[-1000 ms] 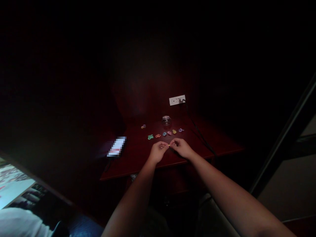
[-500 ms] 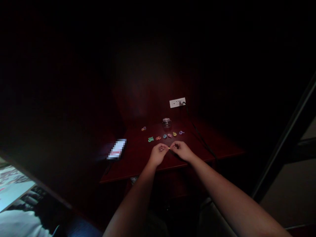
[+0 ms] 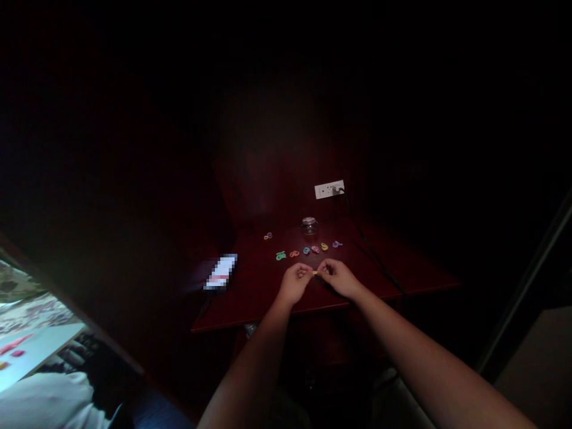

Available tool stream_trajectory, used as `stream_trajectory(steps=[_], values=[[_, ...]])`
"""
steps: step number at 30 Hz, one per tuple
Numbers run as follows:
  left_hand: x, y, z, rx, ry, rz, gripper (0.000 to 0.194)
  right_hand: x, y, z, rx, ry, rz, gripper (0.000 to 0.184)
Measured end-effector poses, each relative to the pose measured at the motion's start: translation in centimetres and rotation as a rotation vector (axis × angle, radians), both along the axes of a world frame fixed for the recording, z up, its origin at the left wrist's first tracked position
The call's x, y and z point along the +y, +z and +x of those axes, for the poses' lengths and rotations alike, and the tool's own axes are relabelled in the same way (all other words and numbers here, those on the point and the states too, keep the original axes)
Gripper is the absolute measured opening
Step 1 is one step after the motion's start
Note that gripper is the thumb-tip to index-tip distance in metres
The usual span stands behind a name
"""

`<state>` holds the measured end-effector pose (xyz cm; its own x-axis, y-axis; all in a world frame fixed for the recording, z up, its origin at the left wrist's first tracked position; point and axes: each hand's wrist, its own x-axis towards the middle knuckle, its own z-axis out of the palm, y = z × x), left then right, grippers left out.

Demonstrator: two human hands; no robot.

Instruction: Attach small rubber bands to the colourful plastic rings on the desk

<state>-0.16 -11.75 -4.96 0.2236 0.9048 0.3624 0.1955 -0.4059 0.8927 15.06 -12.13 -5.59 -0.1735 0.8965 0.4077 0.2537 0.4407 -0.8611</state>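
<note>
While my left hand [image 3: 295, 282] and right hand [image 3: 340, 279] pinch a small yellow piece [image 3: 315, 272] between their fingertips, it sits over the near part of the table [image 3: 257, 289], its visible length running roughly left to right. Neither hand is clearly nearer, since my fingers meet it from both sides. Just beyond lies a row of coloured pieces [image 3: 306, 251], green at left, purple at right, with the clear jar [image 3: 308, 227] farther back.

The table [image 3: 250, 304] is deep red-brown; the little loops on it run green [image 3: 280, 256], orange [image 3: 294, 254], blue [image 3: 306, 251], pink [image 3: 315, 249], yellow [image 3: 324, 246], purple [image 3: 337, 244]; the wall socket [image 3: 329, 189] is white, its cord [image 3: 370, 250] black.
</note>
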Motion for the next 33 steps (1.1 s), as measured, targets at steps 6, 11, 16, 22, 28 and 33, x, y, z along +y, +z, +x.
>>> stream_trajectory(steps=[6,11,16,22,28,33], values=[[0.18,-0.36,0.02,-0.010,-0.029,-0.019,0.019,-0.01,0.06,0.05,0.003,0.020,0.031,0.006],[0.05,-0.26,0.11,0.058,-0.044,-0.008,0.020,0.24,-0.32,0.13,0.002,0.016,0.013,0.007],[-0.04,-0.08,0.17,0.095,-0.065,-0.012,0.020,0.24,-0.43,0.20,-0.013,0.018,-0.025,0.008],[-0.15,0.02,0.24,0.070,-0.089,-0.009,0.018,0.02,-0.18,0.20,-0.014,0.011,0.004,0.008],[-0.06,-0.25,0.24,0.060,-0.101,-0.002,0.015,0.13,-0.14,-0.07,0.033,0.008,-0.021,0.014],[0.26,-0.74,0.10,0.045,-0.102,0.018,0.018,0.14,-0.02,-0.11,0.014,-0.002,-0.047,0.013]])
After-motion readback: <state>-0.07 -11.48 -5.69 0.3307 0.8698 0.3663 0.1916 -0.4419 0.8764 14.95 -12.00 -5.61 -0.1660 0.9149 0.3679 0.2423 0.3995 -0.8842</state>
